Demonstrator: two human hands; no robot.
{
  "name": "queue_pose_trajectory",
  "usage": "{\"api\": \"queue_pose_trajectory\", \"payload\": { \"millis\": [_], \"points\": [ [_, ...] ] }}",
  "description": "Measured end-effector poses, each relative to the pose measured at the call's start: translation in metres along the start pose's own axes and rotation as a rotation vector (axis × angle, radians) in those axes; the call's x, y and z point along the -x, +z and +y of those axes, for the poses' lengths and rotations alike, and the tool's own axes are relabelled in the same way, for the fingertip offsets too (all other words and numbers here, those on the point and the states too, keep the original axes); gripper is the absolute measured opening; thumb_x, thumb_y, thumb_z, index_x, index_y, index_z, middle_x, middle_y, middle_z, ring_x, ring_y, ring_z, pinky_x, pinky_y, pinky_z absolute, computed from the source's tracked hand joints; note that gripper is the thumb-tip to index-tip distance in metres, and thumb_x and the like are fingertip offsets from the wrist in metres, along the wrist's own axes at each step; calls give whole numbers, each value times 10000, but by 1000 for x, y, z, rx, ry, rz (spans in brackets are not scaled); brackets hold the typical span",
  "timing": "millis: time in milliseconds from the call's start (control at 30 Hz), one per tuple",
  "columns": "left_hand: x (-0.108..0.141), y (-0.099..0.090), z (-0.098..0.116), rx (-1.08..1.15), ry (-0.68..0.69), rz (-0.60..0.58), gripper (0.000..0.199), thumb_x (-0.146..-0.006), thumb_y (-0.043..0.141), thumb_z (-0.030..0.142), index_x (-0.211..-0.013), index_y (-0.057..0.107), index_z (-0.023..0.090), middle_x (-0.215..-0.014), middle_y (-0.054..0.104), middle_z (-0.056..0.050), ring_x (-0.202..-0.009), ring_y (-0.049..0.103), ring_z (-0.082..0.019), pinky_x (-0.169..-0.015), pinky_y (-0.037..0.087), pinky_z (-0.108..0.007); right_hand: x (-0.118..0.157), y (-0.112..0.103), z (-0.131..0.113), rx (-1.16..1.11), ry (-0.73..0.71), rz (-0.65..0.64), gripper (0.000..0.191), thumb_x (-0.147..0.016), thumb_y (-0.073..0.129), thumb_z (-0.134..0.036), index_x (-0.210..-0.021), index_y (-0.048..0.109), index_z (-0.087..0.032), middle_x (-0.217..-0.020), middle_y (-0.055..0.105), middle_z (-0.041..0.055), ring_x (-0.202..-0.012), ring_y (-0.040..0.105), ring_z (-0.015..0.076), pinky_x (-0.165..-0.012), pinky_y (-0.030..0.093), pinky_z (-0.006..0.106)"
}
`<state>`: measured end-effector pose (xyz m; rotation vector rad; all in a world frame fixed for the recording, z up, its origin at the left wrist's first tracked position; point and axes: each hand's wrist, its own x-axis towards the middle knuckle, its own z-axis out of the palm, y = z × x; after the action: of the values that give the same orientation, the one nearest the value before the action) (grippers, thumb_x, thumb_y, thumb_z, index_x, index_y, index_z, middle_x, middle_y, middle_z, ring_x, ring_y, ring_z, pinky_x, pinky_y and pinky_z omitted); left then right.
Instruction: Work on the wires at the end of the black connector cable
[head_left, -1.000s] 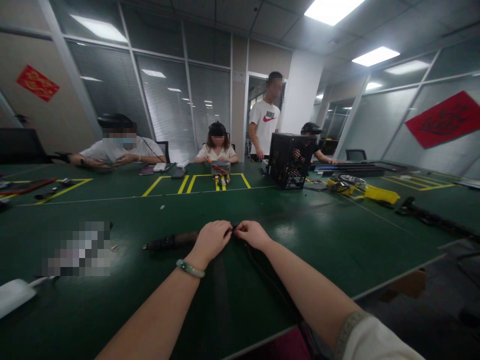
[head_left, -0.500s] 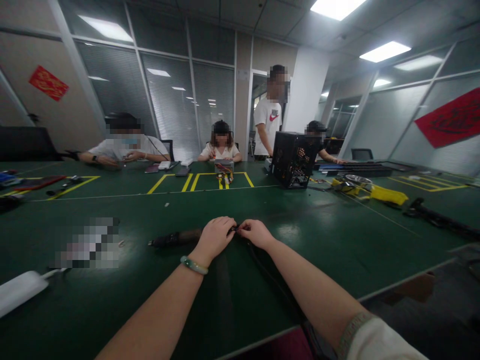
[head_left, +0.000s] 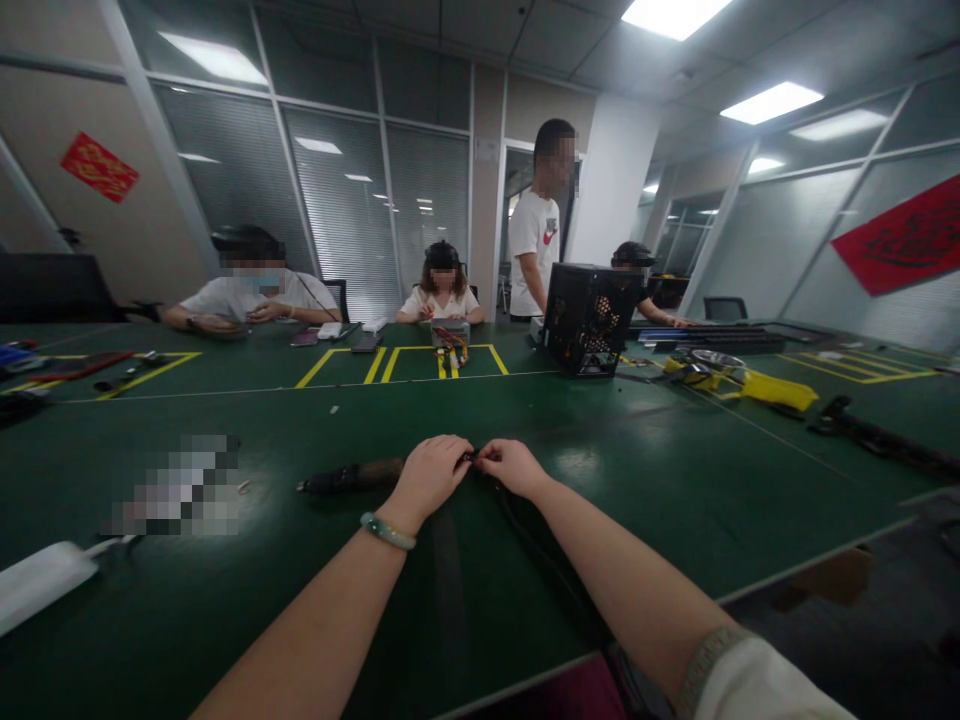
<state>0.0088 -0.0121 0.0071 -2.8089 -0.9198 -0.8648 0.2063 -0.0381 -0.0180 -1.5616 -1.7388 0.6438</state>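
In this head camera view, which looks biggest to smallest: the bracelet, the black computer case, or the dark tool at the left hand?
1. Black computer case
2. Dark tool, judging by its visible part; the left hand covers some
3. Bracelet

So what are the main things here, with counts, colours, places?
Table: one, green, lower half
Cylindrical tool: one, dark, centre
Cable: one, black, right of tool
Pixelated object: one, greyish, left
Block: one, white, left edge
Computer case: one, black, far side
Yellow item: one, yellow, right
Co-workers: four, white or dark tops, beyond
Wall signs: two, red, either side
Left hand: one, bare, on tool
Right hand: one, bare, at cable's end
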Motion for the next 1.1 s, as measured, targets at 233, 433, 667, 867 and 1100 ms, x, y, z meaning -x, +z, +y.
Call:
{"api": "queue_pose_trajectory", "payload": {
  "millis": [233,433,667,867,1100],
  "points": [
    [-1,-4,3,2,-12,-31,76,-868,558,190,-904,620,215,-1045,650,-45,-1012,588,-209,-920,429,-353,0,0,-1,0,7,-11,125,-810,669,-289,-883,707,-195,-777,714,-8,-704,662,137,-624,482,217],
    [-2,-4,3,-1,-71,-29,143,-838,601,216,-981,601,216,-997,648,-41,-969,595,-211,-880,434,-340,-1,2,2,-6,3,0,118,-810,669,-295,-864,700,-194,-782,715,-5,-712,662,139,-621,479,213],
    [0,-5,6,-69,-100,-42,164,-808,630,236,-962,577,217,-912,639,-34,-878,598,-225,-828,428,-357,-2,4,4,-19,8,4,121,-810,671,-292,-871,695,-191,-779,716,2,-697,661,140,-600,477,208],
    [-1,-5,4,-46,-83,-83,109,-869,541,218,-961,599,227,-967,643,-29,-898,607,-199,-815,433,-322,0,2,1,-27,19,-14,140,-815,669,-315,-880,694,-194,-804,718,-6,-723,667,141,-611,488,208],
    [-1,-6,4,-25,-74,-89,107,-880,521,225,-936,612,224,-989,637,-35,-904,602,-193,-793,439,-304,1,1,0,-14,30,-16,135,-816,668,-311,-877,701,-196,-803,714,-1,-698,652,138,-589,476,209]
  ]
}}
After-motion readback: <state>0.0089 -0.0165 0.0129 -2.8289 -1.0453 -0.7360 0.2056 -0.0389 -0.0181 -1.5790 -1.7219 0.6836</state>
